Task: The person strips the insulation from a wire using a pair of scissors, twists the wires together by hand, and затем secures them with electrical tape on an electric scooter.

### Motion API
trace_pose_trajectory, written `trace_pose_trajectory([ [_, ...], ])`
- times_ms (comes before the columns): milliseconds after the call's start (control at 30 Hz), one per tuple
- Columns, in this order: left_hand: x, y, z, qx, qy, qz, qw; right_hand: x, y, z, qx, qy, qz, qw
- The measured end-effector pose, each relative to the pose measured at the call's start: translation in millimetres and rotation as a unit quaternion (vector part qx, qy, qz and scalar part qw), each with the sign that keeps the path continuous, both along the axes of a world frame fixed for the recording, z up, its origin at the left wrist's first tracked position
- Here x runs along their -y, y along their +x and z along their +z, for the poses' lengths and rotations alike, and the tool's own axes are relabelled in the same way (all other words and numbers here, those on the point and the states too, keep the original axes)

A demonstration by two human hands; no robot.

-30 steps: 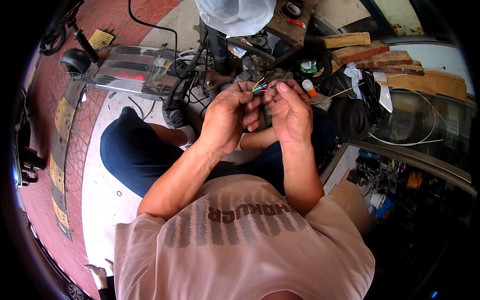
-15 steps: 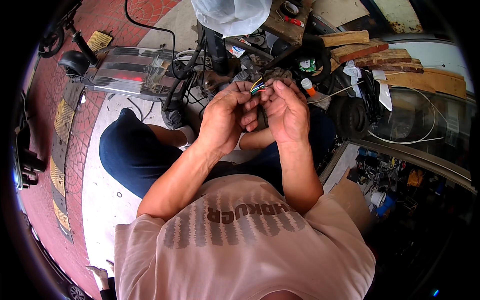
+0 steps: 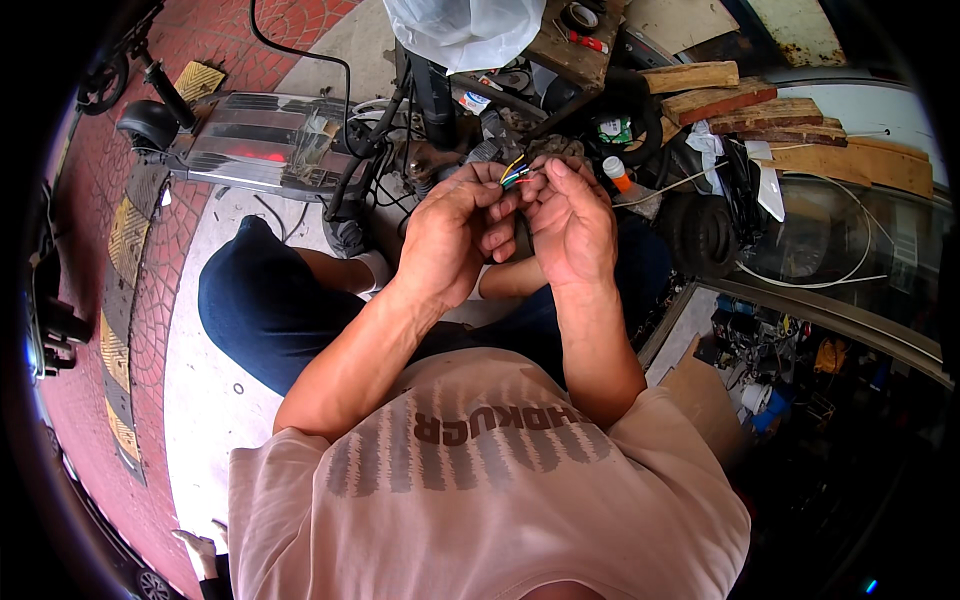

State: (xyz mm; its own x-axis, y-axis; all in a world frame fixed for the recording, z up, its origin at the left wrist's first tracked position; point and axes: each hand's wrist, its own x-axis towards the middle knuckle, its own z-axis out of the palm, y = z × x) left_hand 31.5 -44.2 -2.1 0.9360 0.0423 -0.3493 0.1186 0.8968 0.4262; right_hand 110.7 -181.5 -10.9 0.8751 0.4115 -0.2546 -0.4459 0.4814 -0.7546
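Note:
A small bundle of thin coloured wires (image 3: pixel 514 176), with yellow, blue, green, white and red among them, stands up between my hands above my crossed legs. My left hand (image 3: pixel 446 236) is closed, its thumb and fingers pinching the bundle. From the other side my right hand (image 3: pixel 577 222) meets it, thumb raised and fingertips curled at the wire ends. Those fingertips partly cover the wires, so exactly which strands each hand grips is hidden. Just beyond lies an electric scooter (image 3: pixel 250 135) with loose black cables near its stem.
A white plastic bag (image 3: pixel 465 30) hangs at the top. A small table (image 3: pixel 575 55) holds tape. Wooden planks (image 3: pixel 770 115), a tyre (image 3: pixel 708 235) and an orange-and-white bottle (image 3: pixel 616 174) are to the right. A glass-sided case (image 3: pixel 800 330) of parts stands near my right elbow.
Almost nothing differs: both hands stay at the wires, with only a very slight shift of the right fingers.

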Motion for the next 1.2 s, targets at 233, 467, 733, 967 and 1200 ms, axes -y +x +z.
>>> trace_pose_trajectory([
  [233,-0.4,0.2,0.9,-0.004,0.001,0.002,1.0,-1.0,-0.1,0.0,-0.005,-0.004,-0.004,1.0],
  [467,-0.6,0.1,3.3,-0.01,-0.003,-0.001,1.0,-0.4,0.8,-1.2,-0.013,-0.005,-0.011,1.0],
  [733,1.3,1.2,-0.1,-0.01,0.017,0.006,1.0,-2.5,-3.5,3.1,-0.001,0.001,0.005,1.0],
  [967,5.1,0.1,-3.3,-0.011,0.063,0.028,0.998,-5.1,-7.6,5.2,0.027,-0.026,-0.029,0.999],
  [1200,7.0,1.0,-5.9,-0.027,0.104,0.032,0.994,-6.4,-14.3,4.2,0.211,-0.12,-0.065,0.968],
])
